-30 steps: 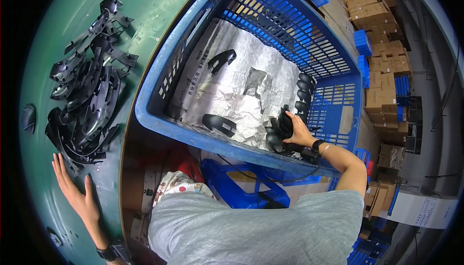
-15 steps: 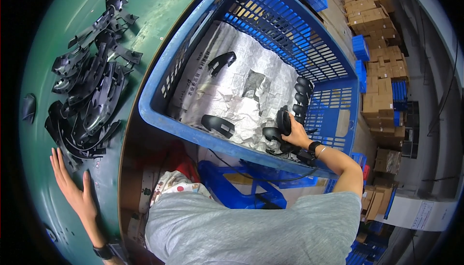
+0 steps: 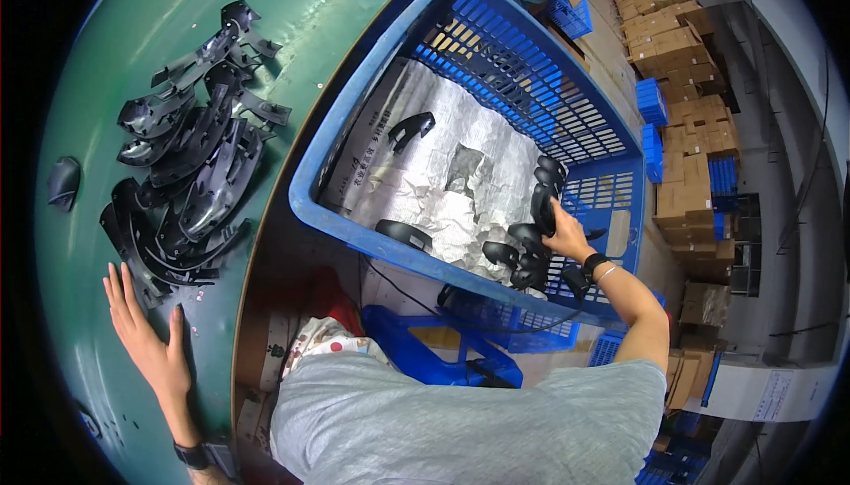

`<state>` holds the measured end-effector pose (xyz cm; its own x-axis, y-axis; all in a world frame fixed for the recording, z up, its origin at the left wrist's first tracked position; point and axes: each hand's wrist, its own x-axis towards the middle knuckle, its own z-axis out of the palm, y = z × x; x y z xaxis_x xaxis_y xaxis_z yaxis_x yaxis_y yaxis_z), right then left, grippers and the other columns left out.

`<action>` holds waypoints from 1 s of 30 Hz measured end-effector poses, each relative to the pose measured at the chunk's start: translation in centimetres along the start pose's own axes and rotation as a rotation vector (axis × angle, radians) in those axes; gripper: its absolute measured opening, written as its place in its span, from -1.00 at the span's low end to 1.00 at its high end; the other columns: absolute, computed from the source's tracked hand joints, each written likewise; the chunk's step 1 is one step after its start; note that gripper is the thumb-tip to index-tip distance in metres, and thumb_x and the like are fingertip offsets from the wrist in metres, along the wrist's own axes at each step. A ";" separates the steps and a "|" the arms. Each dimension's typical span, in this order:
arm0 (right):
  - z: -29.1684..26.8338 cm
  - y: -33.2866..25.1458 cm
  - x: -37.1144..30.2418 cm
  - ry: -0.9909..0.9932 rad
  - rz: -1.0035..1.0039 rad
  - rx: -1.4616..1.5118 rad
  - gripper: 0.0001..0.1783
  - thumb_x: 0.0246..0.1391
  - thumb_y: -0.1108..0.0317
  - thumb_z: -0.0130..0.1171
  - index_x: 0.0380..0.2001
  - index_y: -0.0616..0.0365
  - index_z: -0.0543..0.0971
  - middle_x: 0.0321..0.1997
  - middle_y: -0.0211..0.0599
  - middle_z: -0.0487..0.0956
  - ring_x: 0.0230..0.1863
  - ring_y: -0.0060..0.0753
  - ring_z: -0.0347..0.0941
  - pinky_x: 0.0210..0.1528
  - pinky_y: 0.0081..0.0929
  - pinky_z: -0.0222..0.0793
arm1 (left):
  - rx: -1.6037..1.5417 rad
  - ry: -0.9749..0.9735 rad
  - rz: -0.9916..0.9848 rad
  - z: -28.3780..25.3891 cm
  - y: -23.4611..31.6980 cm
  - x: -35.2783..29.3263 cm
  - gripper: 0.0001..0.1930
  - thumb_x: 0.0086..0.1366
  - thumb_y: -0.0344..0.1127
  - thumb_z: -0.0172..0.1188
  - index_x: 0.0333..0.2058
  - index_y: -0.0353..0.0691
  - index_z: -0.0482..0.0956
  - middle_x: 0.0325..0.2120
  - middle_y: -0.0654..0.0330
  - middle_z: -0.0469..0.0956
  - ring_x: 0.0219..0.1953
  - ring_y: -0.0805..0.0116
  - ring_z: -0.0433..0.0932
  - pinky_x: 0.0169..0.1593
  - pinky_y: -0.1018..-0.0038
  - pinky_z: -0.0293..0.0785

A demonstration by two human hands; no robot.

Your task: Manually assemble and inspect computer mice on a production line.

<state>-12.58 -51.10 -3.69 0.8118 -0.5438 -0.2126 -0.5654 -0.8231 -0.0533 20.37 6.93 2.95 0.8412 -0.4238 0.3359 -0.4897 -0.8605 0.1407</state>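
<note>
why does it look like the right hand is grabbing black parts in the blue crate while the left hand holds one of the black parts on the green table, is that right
Not quite. In the head view the left hand holds nothing: it lies flat, fingers spread, on the green table beside the pile of black parts. The rest stands: the right hand is grabbing black parts in the blue crate.

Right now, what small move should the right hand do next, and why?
Probably lift the right hand up out of the blue crate: it already grasps a black plastic part near the crate's corner, while the left hand rests flat on the green table beside the pile of black parts.
</note>
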 end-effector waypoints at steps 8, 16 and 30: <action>-13.0 -2.3 8.1 0.761 -0.195 -0.204 -0.08 -0.35 0.43 0.31 0.17 0.25 0.15 -0.15 0.21 0.45 -0.12 0.13 0.43 -0.06 -0.15 0.36 | -0.027 -0.047 -0.085 0.2 3.0 -0.5 -0.18 0.00 -0.18 0.22 0.24 -0.12 0.06 0.28 0.10 -0.03 0.33 0.08 -0.13 0.30 0.11 -0.21; -22.4 -24.3 13.4 0.886 -0.916 0.055 -0.14 -0.40 0.50 0.34 0.09 0.36 0.23 0.12 0.05 0.35 0.05 -0.01 0.39 0.04 -0.32 0.34 | -0.117 -0.137 -0.147 0.6 6.8 -1.2 -0.11 -0.03 -0.05 0.26 0.23 -0.20 0.05 0.28 -0.04 -0.09 0.33 0.01 -0.18 0.30 0.13 -0.21; -16.4 -44.8 9.1 0.080 -1.785 0.234 -0.11 -0.40 0.41 0.34 0.14 0.18 0.25 -0.45 -0.21 0.43 -0.44 -0.16 0.41 -0.42 -0.34 0.35 | -0.730 0.386 -0.213 4.2 11.2 -3.0 0.18 -0.12 0.09 0.34 0.24 -0.30 -0.31 0.23 -0.29 -0.18 0.27 -0.25 -0.10 0.26 0.05 -0.07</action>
<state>22.52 -21.84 12.76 0.4016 0.8680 0.2922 0.9060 -0.3300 -0.2649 13.34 -2.69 -0.39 0.8600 -0.0338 0.5092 -0.4664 -0.4567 0.7575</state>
